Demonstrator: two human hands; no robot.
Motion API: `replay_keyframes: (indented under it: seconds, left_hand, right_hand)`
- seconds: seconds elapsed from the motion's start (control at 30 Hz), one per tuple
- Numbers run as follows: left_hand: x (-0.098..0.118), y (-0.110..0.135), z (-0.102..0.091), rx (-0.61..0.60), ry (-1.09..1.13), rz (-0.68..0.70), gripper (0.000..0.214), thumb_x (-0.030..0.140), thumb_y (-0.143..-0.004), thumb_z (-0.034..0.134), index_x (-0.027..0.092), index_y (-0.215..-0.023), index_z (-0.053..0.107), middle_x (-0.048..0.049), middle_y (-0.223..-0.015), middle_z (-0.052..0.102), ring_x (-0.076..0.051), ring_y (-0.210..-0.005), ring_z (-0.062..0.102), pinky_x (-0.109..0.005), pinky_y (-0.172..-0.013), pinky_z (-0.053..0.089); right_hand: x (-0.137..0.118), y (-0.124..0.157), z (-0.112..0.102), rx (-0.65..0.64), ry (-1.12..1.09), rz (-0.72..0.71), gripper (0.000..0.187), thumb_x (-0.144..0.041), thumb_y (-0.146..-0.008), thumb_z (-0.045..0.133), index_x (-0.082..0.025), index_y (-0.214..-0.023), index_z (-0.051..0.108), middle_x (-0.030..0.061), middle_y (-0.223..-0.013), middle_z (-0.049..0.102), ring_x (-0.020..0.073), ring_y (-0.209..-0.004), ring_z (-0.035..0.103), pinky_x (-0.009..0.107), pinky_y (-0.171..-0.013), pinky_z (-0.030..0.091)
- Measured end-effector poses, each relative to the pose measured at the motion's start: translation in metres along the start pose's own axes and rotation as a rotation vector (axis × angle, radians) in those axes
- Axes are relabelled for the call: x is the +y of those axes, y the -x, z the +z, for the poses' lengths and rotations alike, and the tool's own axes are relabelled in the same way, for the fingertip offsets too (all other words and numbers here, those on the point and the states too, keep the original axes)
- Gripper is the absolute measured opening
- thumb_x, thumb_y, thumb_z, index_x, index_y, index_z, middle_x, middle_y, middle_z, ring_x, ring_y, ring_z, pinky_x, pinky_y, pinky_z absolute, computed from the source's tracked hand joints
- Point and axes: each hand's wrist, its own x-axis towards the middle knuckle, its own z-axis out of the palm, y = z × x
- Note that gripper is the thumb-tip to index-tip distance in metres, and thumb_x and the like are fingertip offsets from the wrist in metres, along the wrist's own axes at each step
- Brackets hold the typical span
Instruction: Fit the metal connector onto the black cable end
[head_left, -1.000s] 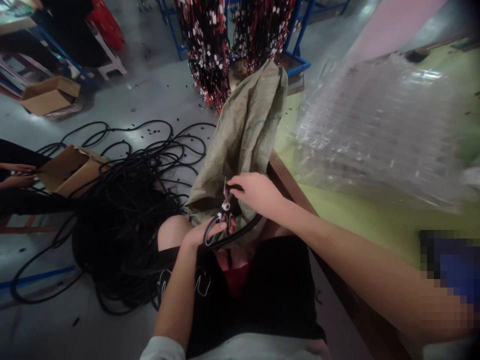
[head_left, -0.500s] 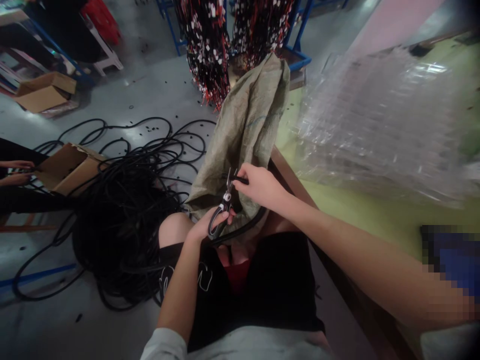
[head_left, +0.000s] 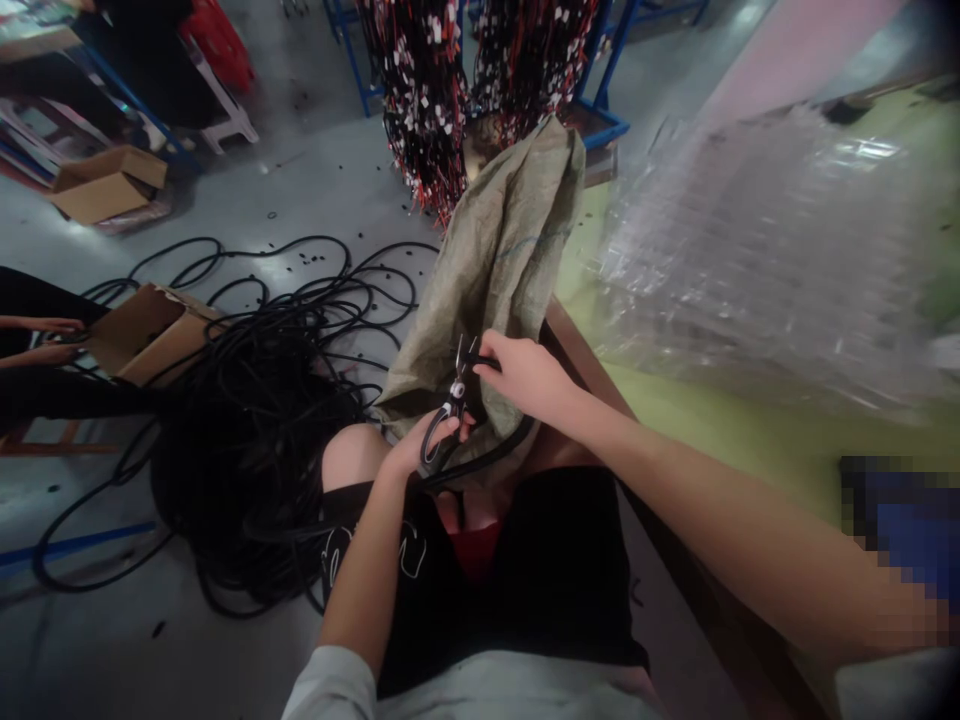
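Note:
My left hand (head_left: 420, 452) grips the black handles of a pair of scissors (head_left: 448, 415), blades pointing up and slightly apart. My right hand (head_left: 525, 375) is closed on a thick black cable (head_left: 491, 452), holding its end at the scissor blades. The cable curves down past my right wrist and across my lap. Both hands work in front of a grey-green woven sack (head_left: 499, 270) that stands between my knees.
A big tangle of black cable (head_left: 255, 420) lies on the floor at left beside a cardboard box (head_left: 150, 335). Another person's hands (head_left: 41, 340) show at the left edge. A green table (head_left: 750, 440) with clear plastic packaging (head_left: 765, 250) is at right. Wire harnesses (head_left: 427, 100) hang behind.
The scissor blades have opened a little and moved up toward the cable end in my right hand. The view has shifted slightly.

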Motion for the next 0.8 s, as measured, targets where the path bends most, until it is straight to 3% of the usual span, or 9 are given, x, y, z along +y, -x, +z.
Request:
replay_keyframes:
  seconds: [0.33,0.53,0.8]
  left_hand:
    - [-0.0026,-0.0003,-0.0009,0.013,0.027,-0.046,0.054,0.061,-0.089,0.051,0.013,-0.109,0.066,-0.0073,-0.088,0.064,-0.021,-0.086,0.058,-0.032,-0.085,0.043]
    - [-0.0024,-0.0011,-0.0024,-0.074,-0.061,-0.044,0.050,0.059,-0.089,0.054,0.013,-0.107,0.068,-0.0073,-0.089,0.065,-0.021,-0.087,0.058,-0.032,-0.086,0.044]
    - [-0.0003,-0.0014,0.0005,-0.008,-0.011,-0.004,0.045,0.052,-0.094,0.050,0.012,-0.108,0.067,-0.0065,-0.086,0.063,-0.019,-0.085,0.056,-0.030,-0.082,0.042]
  right_hand:
    - [-0.0003,0.0006,-0.0005,0.006,-0.020,-0.009,0.013,-0.024,-0.090,0.067,-0.022,-0.092,0.054,-0.0005,-0.084,0.065,0.0182,-0.075,0.062,0.025,-0.059,0.033]
    - [0.0020,0.0000,0.0015,-0.016,-0.068,-0.019,0.013,-0.023,-0.088,0.067,-0.022,-0.089,0.054,-0.0010,-0.080,0.064,0.0167,-0.072,0.061,0.025,-0.061,0.036]
    - [0.0031,-0.0015,0.0033,0.026,-0.108,-0.001,0.013,-0.023,-0.087,0.068,-0.022,-0.089,0.055,-0.0011,-0.081,0.064,0.0163,-0.074,0.062,0.025,-0.063,0.038]
